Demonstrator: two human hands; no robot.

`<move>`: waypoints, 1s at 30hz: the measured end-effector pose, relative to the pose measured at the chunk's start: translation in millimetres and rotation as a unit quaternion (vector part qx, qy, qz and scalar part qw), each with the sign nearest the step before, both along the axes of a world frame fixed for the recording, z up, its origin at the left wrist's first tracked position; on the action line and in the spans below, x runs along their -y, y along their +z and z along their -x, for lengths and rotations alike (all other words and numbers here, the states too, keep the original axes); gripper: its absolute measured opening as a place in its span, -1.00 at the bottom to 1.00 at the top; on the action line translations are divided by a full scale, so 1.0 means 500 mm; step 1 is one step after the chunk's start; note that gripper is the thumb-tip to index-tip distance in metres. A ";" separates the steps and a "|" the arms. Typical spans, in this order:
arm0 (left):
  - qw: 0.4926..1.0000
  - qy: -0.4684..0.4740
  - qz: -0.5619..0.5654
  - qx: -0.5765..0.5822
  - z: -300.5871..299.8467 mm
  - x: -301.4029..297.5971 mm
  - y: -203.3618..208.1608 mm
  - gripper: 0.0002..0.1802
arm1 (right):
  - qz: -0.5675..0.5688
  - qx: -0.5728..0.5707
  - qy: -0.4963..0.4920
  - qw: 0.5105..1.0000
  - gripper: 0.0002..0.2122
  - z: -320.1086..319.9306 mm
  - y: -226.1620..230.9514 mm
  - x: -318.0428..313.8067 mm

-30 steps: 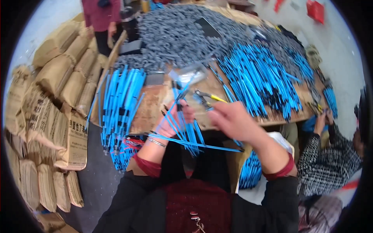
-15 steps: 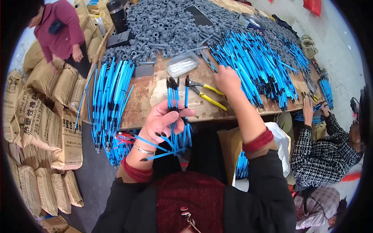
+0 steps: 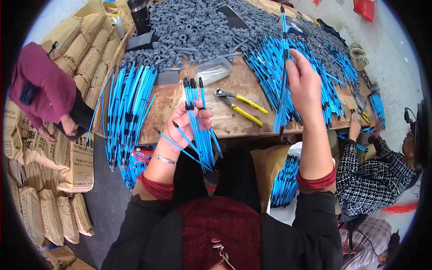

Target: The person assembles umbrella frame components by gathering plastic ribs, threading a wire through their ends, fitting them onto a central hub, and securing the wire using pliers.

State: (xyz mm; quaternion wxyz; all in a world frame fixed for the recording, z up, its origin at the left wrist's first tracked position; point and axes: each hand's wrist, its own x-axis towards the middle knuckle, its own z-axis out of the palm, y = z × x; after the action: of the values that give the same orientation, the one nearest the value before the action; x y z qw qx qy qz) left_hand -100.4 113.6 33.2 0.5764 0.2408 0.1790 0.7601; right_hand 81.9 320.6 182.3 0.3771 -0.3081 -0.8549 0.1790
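Note:
In my left hand (image 3: 179,126) is a small bundle of blue tubes (image 3: 201,139) with black end pieces, fingers wrapped round it near the table's front edge. A couple of those tubes splay out across the wrist. My right hand (image 3: 307,87), raised over the right side, is closed on a few blue tubes (image 3: 282,105) with black ends, standing nearly upright. Behind them lies a big heap of blue tubes (image 3: 265,67). Between my hands, yellow-handled end-cutting pliers (image 3: 245,105) lie on the wooden table (image 3: 168,105). A clear plastic tray (image 3: 212,70) with thin pale pieces sits behind the pliers.
Grey plastic fittings (image 3: 193,29) cover the back of the table, with a dark phone (image 3: 231,17) on them. Another tube stack (image 3: 130,112) overhangs the left edge. An open bag (image 3: 299,150) of tubes stands below. People are at left and right; brown sacks (image 3: 67,162) line the left.
My right hand has lifted from the table beside the heap and moved right with tubes in it. My left hand shifted slightly left with its bundle. The person at left moved nearer.

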 end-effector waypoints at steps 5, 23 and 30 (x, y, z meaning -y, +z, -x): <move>0.996 0.068 0.048 0.016 -0.015 -0.014 0.008 -0.75 | 0.105 -0.009 0.263 0.959 -0.68 -0.007 -0.007 0.111; 0.996 0.026 0.067 0.061 0.007 0.008 -0.022 -0.79 | 0.070 0.034 0.082 0.994 -0.77 -0.021 -0.152 0.049; 0.997 0.005 0.052 0.052 0.002 0.001 -0.025 -0.77 | 0.372 -0.075 0.324 0.867 -0.77 -0.061 -0.001 0.129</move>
State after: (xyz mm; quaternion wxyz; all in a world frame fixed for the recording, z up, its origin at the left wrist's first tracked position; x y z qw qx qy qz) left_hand -101.2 112.9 20.7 0.5929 0.1694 0.1896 0.7641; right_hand 112.3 256.3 181.6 0.2184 -0.1164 -0.7460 0.6183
